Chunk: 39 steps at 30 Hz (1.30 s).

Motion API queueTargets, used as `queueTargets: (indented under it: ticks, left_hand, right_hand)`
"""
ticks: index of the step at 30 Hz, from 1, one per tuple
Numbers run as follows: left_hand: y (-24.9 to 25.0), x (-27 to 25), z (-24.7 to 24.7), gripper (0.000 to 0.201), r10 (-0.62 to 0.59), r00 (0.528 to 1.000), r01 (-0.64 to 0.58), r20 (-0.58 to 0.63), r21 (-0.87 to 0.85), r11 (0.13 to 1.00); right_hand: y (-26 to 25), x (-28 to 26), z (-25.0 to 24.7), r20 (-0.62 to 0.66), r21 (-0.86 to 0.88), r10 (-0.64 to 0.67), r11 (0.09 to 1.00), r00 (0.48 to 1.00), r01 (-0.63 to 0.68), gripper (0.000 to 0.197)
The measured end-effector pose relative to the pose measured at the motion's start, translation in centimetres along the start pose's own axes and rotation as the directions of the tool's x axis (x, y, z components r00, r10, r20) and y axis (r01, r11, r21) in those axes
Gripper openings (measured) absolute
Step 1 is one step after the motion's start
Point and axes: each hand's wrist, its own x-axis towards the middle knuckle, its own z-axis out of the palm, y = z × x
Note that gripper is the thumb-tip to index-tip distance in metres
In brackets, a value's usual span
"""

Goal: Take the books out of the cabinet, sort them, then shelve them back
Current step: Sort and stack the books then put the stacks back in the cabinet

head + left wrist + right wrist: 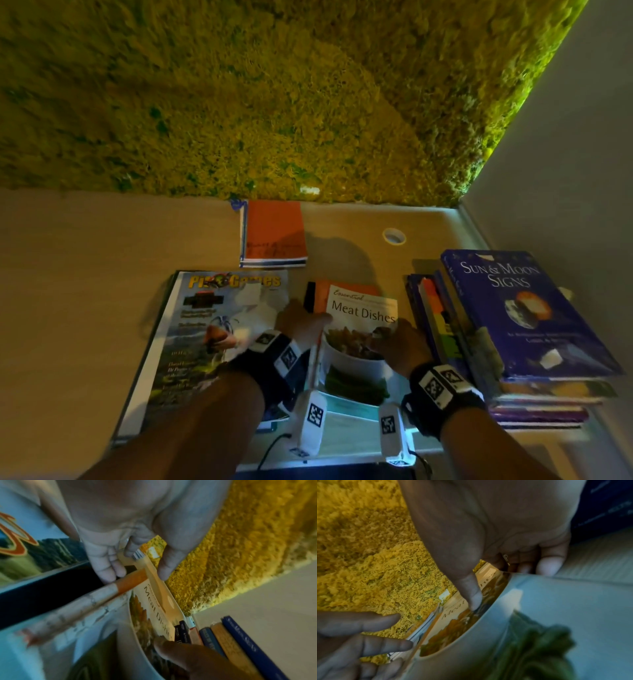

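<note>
Head view: cookbook (363, 329) lay on the table (85, 260) between magazine (212, 335) and book stack (534, 318); left hand (301, 322) and right hand (399, 346) gripped its side edges.
Left wrist view: fingers (106, 566) curled at the spine, thumb above.
Right wrist view: thumb (471, 592) pressed the cover, fingers curled under.
</note>
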Motion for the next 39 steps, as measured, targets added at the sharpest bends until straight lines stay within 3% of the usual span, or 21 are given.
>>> queueTargets:
  ticks: [4, 6, 7, 10, 12, 15, 18, 21, 23, 24, 26, 29, 31, 33, 36, 38, 39]
  left_hand:
    - [0.2, 1.1, -0.6, 0.018, -0.066, 0.998, 0.067, 0.021, -0.072, 0.995]
    - [0.5, 0.8, -0.7, 0.029, -0.093, 0.995, 0.096, 0.028, -0.151, 0.984]
    - [0.8, 0.4, -0.5, 0.033, -0.065, 0.996, 0.073, 0.063, -0.134, 0.988]
    - [1.6, -1.4, 0.6, 0.051, 0.161, 0.981, -0.155, 0.107, -0.066, 0.986]
    - [1.9, -2.1, 1.1, 0.061, 0.272, 0.956, -0.252, 0.108, -0.172, 0.952]
    - [2.2, -3.2, -1.4, 0.060, 0.323, 0.944, -0.299, 0.061, -0.251, 0.921]
    - [0.8, -4.4, -7.1, 0.046, 0.343, 0.939, -0.331, -0.013, -0.295, 0.896]
    - [-2.8, -4.1, -12.1, 0.033, 0.193, 0.973, -0.214, -0.128, -0.177, 0.961]
    - [-5.6, -3.7, -14.0, 0.028, 0.096, 0.964, -0.083, -0.249, 0.063, 0.995]
    - [-7.1, -3.4, -14.8, 0.026, 0.044, 0.949, 0.024, -0.312, 0.211, 0.977]
    - [-9.4, -2.8, -16.0, 0.033, -0.035, 0.921, 0.184, -0.388, 0.355, 0.916]
    - [-11.2, -1.5, -16.9, 0.047, -0.047, 0.933, 0.198, -0.357, 0.398, 0.896]
    - [-9.4, -3.2, -17.1, 0.058, -0.017, 0.932, 0.151, -0.362, 0.344, 0.927]
    - [-8.2, -3.8, -17.0, 0.058, -0.011, 0.930, 0.076, -0.367, 0.163, 0.984]
    - [-6.9, -3.8, -15.4, 0.040, 0.004, 0.967, -0.035, -0.254, -0.116, 0.993]
    - [-6.0, -3.3, -13.2, 0.042, 0.068, 0.981, -0.100, -0.179, -0.181, 0.978]
    - [-5.4, -3.3, -11.8, 0.048, 0.096, 0.983, -0.125, -0.155, -0.188, 0.974]
  right_hand:
    - [0.0, 0.0, 0.2, -0.089, 0.147, 0.098, 0.986, 0.991, -0.084, 0.089]
    - [-0.1, -0.1, 0.3, -0.102, 0.173, 0.137, 0.978, 0.985, -0.118, 0.087]
    - [-0.2, -0.2, 0.3, -0.098, 0.191, 0.144, 0.974, 0.985, -0.123, 0.082]
    - [-1.0, -0.9, -0.3, -0.159, 0.226, 0.065, 0.974, 0.985, -0.028, 0.059]
    - [-1.7, -1.5, -1.3, -0.193, 0.243, 0.033, 0.970, 0.981, 0.015, 0.055]
    - [-4.0, -2.4, -3.2, -0.193, 0.292, -0.012, 0.954, 0.981, 0.069, 0.055]
    - [-7.9, -3.4, -3.1, -0.084, 0.349, -0.119, 0.927, 0.989, 0.141, 0.036]
    - [-12.2, -4.3, 0.2, 0.054, 0.412, -0.227, 0.892, 0.972, 0.185, 0.025]
    - [-14.2, -3.9, 3.6, 0.161, 0.284, -0.245, 0.939, 0.956, 0.193, 0.036]
    - [-14.9, -3.7, 5.1, 0.205, 0.197, -0.223, 0.963, 0.953, 0.183, 0.053]
    - [-15.9, -3.8, 7.1, 0.231, 0.081, -0.165, 0.985, 0.959, 0.150, 0.082]
    - [-16.1, -4.6, 7.9, 0.155, 0.108, -0.167, 0.983, 0.974, 0.151, 0.070]
    - [-15.3, -4.6, 7.9, 0.109, 0.279, -0.152, 0.953, 0.982, 0.117, 0.059]
    - [-14.5, -4.6, 7.5, 0.071, 0.491, -0.134, 0.867, 0.988, 0.082, 0.052]
    - [-13.1, -4.7, 6.1, 0.064, 0.668, -0.099, 0.744, 0.993, 0.031, 0.071]
    - [-11.9, -4.5, 4.7, 0.074, 0.707, -0.070, 0.707, 0.995, -0.002, 0.085]
    - [-11.1, -4.1, 3.9, 0.070, 0.713, -0.066, 0.701, 0.995, -0.004, 0.084]
